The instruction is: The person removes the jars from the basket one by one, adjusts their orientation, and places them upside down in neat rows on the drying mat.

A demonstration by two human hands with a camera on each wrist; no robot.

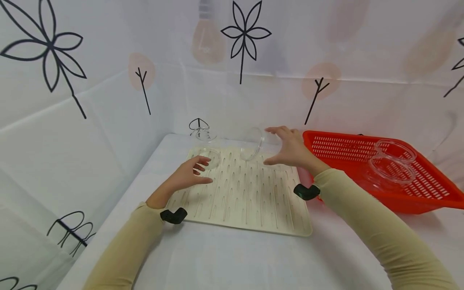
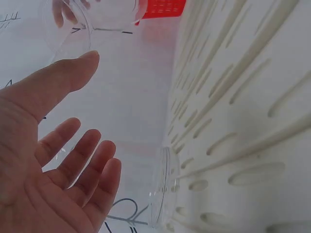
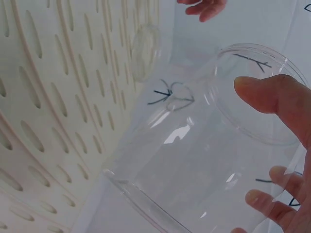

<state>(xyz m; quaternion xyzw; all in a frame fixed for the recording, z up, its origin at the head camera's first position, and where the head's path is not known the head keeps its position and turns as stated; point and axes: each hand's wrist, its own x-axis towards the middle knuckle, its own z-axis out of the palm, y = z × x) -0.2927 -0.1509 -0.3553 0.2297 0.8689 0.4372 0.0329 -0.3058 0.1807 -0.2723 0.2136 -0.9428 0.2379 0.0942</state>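
Note:
My right hand (image 1: 290, 147) grips a clear cylindrical jar (image 1: 252, 144) by one end, thumb and fingers spread around it. The jar hangs tilted above the ribbed cream mat (image 1: 239, 201); the right wrist view shows its see-through wall (image 3: 165, 145) near the thumb. A second clear jar (image 1: 210, 158) stands at the mat's back left, its lower rim (image 2: 164, 189) on the mat in the left wrist view. My left hand (image 1: 188, 175) hovers just in front of that jar, fingers relaxed and apart from the thumb, holding nothing. The jars' outlines are faint.
A red perforated basket (image 1: 340, 149) stands right of the mat, with clear round containers (image 1: 393, 169) inside; how many cannot be made out. White patterned cloth walls (image 1: 108, 141) rise behind and on the left. White cloth (image 1: 239, 262) covers the table.

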